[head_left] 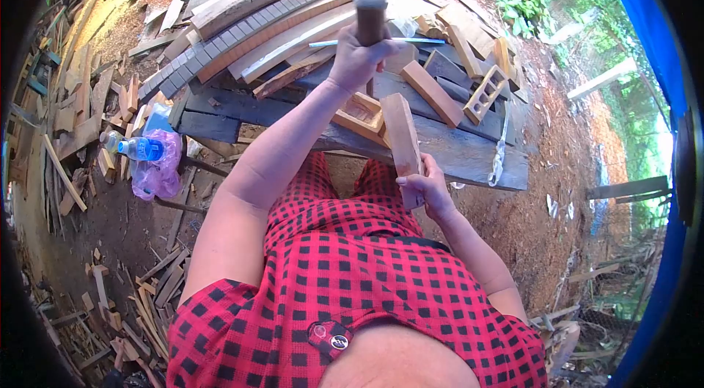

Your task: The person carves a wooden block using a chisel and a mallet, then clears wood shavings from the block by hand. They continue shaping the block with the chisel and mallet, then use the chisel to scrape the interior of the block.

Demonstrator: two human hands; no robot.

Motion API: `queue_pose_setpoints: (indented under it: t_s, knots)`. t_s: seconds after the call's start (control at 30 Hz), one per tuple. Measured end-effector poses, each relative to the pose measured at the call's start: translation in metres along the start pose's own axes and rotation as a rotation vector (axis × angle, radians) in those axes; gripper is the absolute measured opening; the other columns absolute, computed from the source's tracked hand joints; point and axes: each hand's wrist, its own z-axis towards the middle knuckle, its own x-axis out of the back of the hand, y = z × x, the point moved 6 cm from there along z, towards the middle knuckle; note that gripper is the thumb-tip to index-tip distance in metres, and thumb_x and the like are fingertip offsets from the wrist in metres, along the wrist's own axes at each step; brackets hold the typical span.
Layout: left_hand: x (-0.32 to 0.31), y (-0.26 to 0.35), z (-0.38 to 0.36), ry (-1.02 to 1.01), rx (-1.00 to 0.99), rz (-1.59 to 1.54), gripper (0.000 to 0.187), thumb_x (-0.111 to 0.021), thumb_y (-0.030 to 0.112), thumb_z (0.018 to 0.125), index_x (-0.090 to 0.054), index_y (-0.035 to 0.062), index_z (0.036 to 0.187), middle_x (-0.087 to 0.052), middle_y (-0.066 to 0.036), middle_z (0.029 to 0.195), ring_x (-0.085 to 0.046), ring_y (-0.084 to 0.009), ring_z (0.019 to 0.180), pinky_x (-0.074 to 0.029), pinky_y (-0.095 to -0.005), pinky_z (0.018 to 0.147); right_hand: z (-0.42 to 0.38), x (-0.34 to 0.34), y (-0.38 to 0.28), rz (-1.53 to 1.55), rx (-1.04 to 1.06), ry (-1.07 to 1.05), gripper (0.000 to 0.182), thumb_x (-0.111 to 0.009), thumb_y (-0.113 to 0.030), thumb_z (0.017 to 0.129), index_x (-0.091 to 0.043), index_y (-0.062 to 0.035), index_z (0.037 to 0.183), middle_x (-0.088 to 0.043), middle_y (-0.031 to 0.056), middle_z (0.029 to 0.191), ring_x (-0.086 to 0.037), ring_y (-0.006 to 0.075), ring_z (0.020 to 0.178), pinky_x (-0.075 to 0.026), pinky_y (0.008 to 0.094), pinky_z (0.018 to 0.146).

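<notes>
My left hand is wrapped round a chisel-like tool with a thick, dark round handle. Its narrow shaft shows below the fist, pointing down at a wooden piece with recesses on the bench. Whether its tip touches the wood cannot be made out. In my right hand is the lower end of a long rectangular wood block, tilted upward beside the recessed piece. Thumb and fingers are closed on that block. The weathered plank bench lies in front of my knees.
Curved slatted strips and boards cover the bench's far side. At its right lie another slotted wooden piece and a loose block. A pink plastic bag with bottles stands left. Wood scraps litter the ground.
</notes>
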Motion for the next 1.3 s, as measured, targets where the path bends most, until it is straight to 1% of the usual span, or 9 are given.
queue_pose_setpoints:
  t_s: [0.1, 0.4, 0.73, 0.8, 0.93, 1.07, 1.13, 1.23, 1.3]
  knots:
    - [-0.012, -0.002, -0.002, -0.099, 0.066, 0.054, 0.017, -0.074, 0.01, 0.076, -0.057, 0.007, 0.073, -0.052, 0.002, 0.057, -0.047, -0.0051, 0.045, -0.038, -0.0202, 0.042, 0.0, 0.0, 0.0, -0.026, -0.006, 0.024, 0.077, -0.077, -0.015, 0.061, -0.042, -0.0003, 0.129, -0.057, 0.0087, 0.104, -0.057, 0.0168, 0.091, -0.047, 0.0301, 0.081]
    - [-0.01, -0.02, -0.014, -0.147, 0.05, 0.135, 0.027, -0.077, 0.012, 0.076, -0.05, 0.0081, 0.071, -0.052, 0.004, 0.058, -0.048, -0.003, 0.049, -0.039, -0.0205, 0.044, 0.006, 0.003, 0.008, -0.031, 0.05, -0.003, 0.083, -0.082, -0.015, 0.058, -0.041, 0.0005, 0.129, -0.056, 0.0114, 0.113, -0.054, 0.02, 0.105, -0.043, 0.0333, 0.093]
    - [-0.006, -0.028, -0.005, -0.118, 0.119, 0.105, 0.025, -0.076, 0.009, 0.074, -0.051, 0.0071, 0.077, -0.052, 0.003, 0.061, -0.048, -0.0039, 0.049, -0.041, -0.0211, 0.044, 0.002, 0.005, -0.013, -0.016, 0.059, 0.02, 0.074, -0.077, -0.016, 0.059, -0.047, 0.0005, 0.125, -0.058, 0.0082, 0.107, -0.056, 0.019, 0.1, -0.042, 0.0311, 0.092]
    - [-0.007, -0.029, -0.003, -0.111, 0.125, 0.099, 0.025, -0.076, 0.009, 0.074, -0.051, 0.0071, 0.078, -0.052, 0.003, 0.061, -0.048, -0.0039, 0.048, -0.041, -0.0211, 0.043, 0.002, 0.017, -0.028, 0.041, -0.051, 0.03, 0.07, -0.076, -0.018, 0.058, -0.051, 0.0011, 0.121, -0.059, 0.0079, 0.103, -0.057, 0.0183, 0.096, -0.046, 0.0309, 0.086]
    - [-0.004, -0.032, -0.003, -0.102, 0.142, 0.134, 0.02, -0.074, 0.011, 0.076, -0.055, 0.0087, 0.071, -0.051, 0.003, 0.057, -0.049, -0.0052, 0.047, -0.041, -0.0202, 0.043, -0.012, 0.04, -0.127, -0.132, 0.492, 0.223, 0.067, -0.071, -0.022, 0.057, -0.054, 0.0005, 0.118, -0.06, 0.0085, 0.099, -0.06, 0.0173, 0.086, -0.052, 0.0294, 0.073]
    - [-0.005, -0.032, -0.005, -0.117, 0.153, 0.142, 0.018, -0.073, 0.009, 0.076, -0.055, 0.0086, 0.071, -0.052, 0.003, 0.058, -0.05, -0.0052, 0.048, -0.042, -0.0209, 0.043, -0.054, 0.031, -0.242, 0.047, 0.896, 0.153, 0.061, -0.07, -0.021, 0.062, -0.051, 0.0004, 0.116, -0.06, 0.0114, 0.1, -0.062, 0.0189, 0.088, -0.051, 0.0308, 0.074]
    - [-0.006, -0.034, -0.007, -0.102, 0.158, 0.153, 0.018, -0.073, 0.008, 0.076, -0.056, 0.0084, 0.071, -0.053, 0.002, 0.058, -0.05, -0.0052, 0.048, -0.042, -0.021, 0.043, -0.034, 0.02, -0.241, -0.089, 0.875, 0.222, 0.065, -0.073, -0.024, 0.061, -0.05, 0.0013, 0.117, -0.059, 0.0121, 0.104, -0.061, 0.0195, 0.09, -0.05, 0.0308, 0.075]
    - [-0.015, -0.029, -0.005, -0.137, 0.067, 0.159, 0.016, -0.072, 0.007, 0.076, -0.056, 0.0078, 0.073, -0.053, 0.002, 0.059, -0.05, -0.0053, 0.048, -0.042, -0.0212, 0.043, -0.004, -0.009, -0.236, -0.743, 0.717, 0.05, 0.087, -0.079, -0.031, 0.053, -0.048, 0.0012, 0.127, -0.057, 0.0142, 0.111, -0.06, 0.022, 0.095, -0.051, 0.0324, 0.082]
    - [-0.013, -0.03, -0.003, -0.046, 0.14, 0.184, 0.017, -0.071, 0.006, 0.075, -0.055, 0.0078, 0.073, -0.052, 0.003, 0.059, -0.05, -0.0051, 0.047, -0.042, -0.0212, 0.043, 0.008, 0.005, -0.244, -0.656, 0.468, 0.015, 0.086, -0.079, -0.028, 0.051, -0.051, 0.0012, 0.126, -0.059, 0.0159, 0.11, -0.061, 0.0222, 0.093, -0.051, 0.0318, 0.081]
